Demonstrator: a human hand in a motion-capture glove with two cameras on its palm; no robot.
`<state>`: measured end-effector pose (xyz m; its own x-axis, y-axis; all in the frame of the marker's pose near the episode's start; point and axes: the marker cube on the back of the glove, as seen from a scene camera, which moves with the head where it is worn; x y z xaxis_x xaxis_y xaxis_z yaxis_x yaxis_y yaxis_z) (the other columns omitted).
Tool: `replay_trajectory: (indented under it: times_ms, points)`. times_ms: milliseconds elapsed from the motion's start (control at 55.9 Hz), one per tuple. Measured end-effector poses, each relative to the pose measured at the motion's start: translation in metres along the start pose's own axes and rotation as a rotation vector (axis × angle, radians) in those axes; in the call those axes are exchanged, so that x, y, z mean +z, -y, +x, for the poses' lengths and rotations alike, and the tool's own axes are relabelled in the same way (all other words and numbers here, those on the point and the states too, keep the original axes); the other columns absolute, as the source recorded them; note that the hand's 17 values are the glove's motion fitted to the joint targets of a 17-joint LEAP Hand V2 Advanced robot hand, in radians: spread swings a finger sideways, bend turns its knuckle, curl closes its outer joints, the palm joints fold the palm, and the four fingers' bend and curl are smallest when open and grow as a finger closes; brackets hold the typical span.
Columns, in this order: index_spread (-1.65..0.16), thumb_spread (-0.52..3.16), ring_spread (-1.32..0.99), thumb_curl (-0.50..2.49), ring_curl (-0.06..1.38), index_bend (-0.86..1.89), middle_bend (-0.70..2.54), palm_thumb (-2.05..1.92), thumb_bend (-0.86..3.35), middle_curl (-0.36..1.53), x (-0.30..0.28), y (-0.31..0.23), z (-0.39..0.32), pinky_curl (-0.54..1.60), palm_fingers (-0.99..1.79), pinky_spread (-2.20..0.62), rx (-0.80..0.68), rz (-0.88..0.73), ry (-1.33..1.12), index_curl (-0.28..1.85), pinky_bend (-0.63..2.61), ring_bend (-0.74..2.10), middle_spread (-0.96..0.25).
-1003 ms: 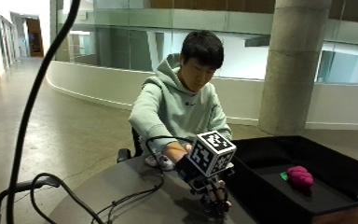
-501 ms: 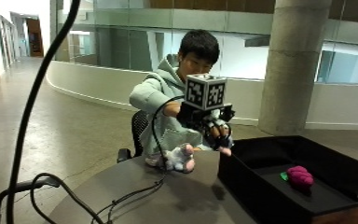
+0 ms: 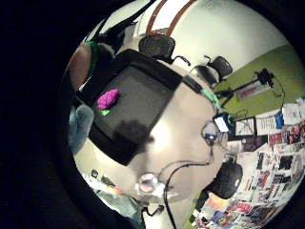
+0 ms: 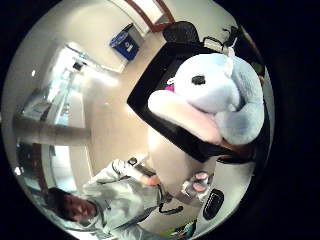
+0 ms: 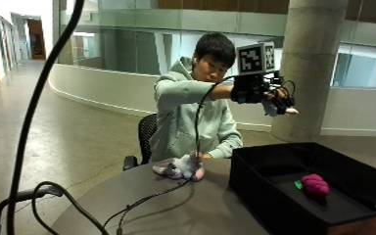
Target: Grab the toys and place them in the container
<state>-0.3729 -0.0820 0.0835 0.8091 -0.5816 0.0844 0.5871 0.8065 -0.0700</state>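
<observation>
Gloved right hand point(image 5: 271, 98) is up at about head height, and I'm seeing its fingers wrapped around a small pale grey-and-pink plush animal point(image 5: 280, 106), so it's carrying a toy. In the thumb-side palm view that plush point(image 4: 212, 97) is filling the frame right against the palm, with the big black rectangular container point(image 4: 165, 117) sitting behind it.

What I'm watching for the drop: in the outside view the container point(image 5: 260, 193) is lying below the hand and towards the camera. By my reckoning the hand is hanging roughly above the container's far edge, though I can't tell exactly. I'm guessing the next bit is just bringing it lower over the open tray and letting go.

A magenta knobbly toy with a green bit point(image 5: 315, 185) is already lying inside on the tray floor. Another fuzzy grey-and-pink plush point(image 5: 180, 169) is still waiting on the round grey table point(image 5: 175, 210), next to the person's bare hand.
</observation>
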Motion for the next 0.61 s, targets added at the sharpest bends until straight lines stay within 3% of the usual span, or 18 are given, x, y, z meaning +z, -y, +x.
replay_trajectory:
  times_ms: [179,340,609]
  points:
    - [-0.17,1.45,-0.42,0.61,0.33,0.76,0.40,0.63,0.06,0.51,0.034,0.026,-0.027,0.40,0.34,-0.18,0.011,-0.059,-0.003,0.61,0.57,0.52,-0.30]
    - [-0.21,1.43,-0.28,0.49,0.34,0.18,0.12,0.44,-0.03,0.44,0.061,0.029,-0.036,0.46,-0.29,-0.10,-0.008,-0.229,0.021,0.46,0.82,0.44,-0.15]
    - [-0.22,1.26,-0.13,0.40,0.31,0.06,0.08,0.25,-0.05,0.30,0.032,-0.004,-0.020,0.42,-0.31,-0.02,-0.100,-0.147,0.078,0.28,0.79,0.32,-0.04]
